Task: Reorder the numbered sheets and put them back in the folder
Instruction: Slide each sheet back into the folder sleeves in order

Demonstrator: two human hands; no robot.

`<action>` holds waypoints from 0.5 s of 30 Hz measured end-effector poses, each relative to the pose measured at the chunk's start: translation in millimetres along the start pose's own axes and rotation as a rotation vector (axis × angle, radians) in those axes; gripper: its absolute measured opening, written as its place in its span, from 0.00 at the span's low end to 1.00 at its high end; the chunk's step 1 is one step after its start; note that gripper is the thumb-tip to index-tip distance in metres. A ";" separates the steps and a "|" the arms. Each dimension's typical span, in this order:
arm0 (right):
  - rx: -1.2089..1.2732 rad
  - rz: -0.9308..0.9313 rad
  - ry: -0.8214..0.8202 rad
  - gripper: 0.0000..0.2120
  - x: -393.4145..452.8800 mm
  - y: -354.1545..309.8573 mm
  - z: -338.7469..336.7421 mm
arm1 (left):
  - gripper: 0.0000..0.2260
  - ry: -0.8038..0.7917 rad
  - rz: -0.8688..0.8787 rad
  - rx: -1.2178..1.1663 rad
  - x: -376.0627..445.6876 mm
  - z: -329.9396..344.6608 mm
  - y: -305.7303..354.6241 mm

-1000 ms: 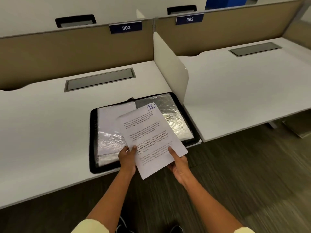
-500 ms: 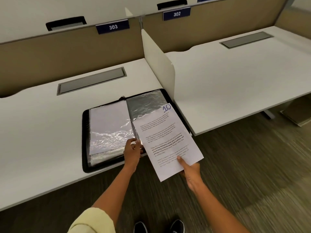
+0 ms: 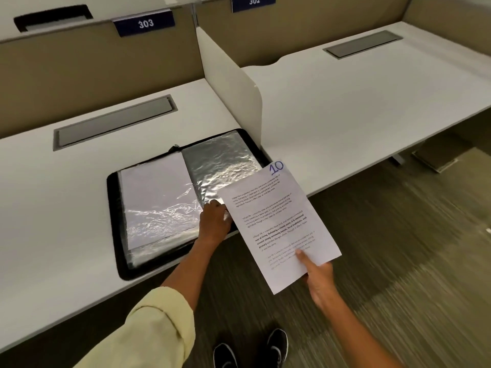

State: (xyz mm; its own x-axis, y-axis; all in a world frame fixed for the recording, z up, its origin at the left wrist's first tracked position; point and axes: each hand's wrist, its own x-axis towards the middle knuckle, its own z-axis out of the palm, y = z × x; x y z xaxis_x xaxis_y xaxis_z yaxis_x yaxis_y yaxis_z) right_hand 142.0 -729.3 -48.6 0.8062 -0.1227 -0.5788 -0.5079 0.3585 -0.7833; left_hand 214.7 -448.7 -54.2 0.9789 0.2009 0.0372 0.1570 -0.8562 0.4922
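Two glossy sleeves lie open in the black folder (image 3: 117, 221) on your desk (image 3: 53, 208). Your left hand (image 3: 214, 221) rests at their near edge, its fingertips hidden, grip unclear. Right of it, your right hand (image 3: 317, 274) pinches sheet 10 (image 3: 279, 224), its print blurred.

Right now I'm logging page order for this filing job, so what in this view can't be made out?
- Head view, white printed sheet marked 10: body text too small and blurred to read.
- Open black zip folder: glare on its clear plastic sleeves hides any page numbers.
- Left hand: the sheet's edge covers its fingertips, so its grip is unclear.
- Right hand: fingers hidden under the sheet.
- Other numbered sheets: none visible.
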 end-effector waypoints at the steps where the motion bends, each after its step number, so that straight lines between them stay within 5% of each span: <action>1: 0.001 0.002 0.005 0.16 -2.1 0.1 -1.6 | 0.05 -0.001 0.013 0.008 1.5 -1.1 1.7; 15: 0.060 -0.001 0.051 0.23 -26.3 17.4 -22.5 | 0.07 -0.081 0.138 0.280 0.4 -3.3 18.4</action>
State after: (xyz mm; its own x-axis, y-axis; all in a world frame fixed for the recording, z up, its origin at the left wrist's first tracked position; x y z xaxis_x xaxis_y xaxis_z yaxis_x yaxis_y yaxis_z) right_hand 105.0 -740.7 -52.1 0.7894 -0.1696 -0.5900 -0.4866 0.4131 -0.7698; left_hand 217.6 -462.8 -42.2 0.9989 0.0444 0.0120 0.0405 -0.9728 0.2280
